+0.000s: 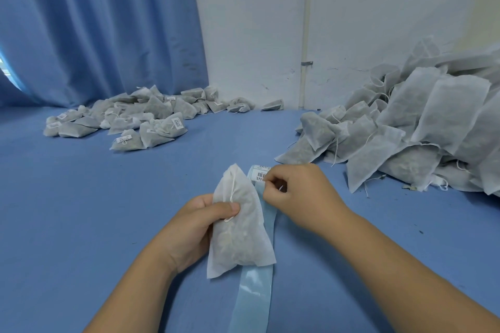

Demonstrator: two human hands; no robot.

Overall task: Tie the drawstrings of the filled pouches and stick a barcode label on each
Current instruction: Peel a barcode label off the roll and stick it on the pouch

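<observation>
Gripped the cinched pouch (240,230) in the left hand (189,227), thumb across its face, probably to steady it for labelling. Pinched with the right hand (295,192) at the barcode label (260,174) on the backing strip (254,292) under the pouch, seemingly to peel it. Kept untied pouches (433,121) heaped right, labelled ones (135,119) far left

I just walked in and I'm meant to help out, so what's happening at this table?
A person's left hand grips a filled pouch, its top drawn closed, while the right hand pinches a barcode label at the far end of a backing strip lying on the table. A heap of unlabelled pouches sits at the right; labelled pouches lie far left.
</observation>
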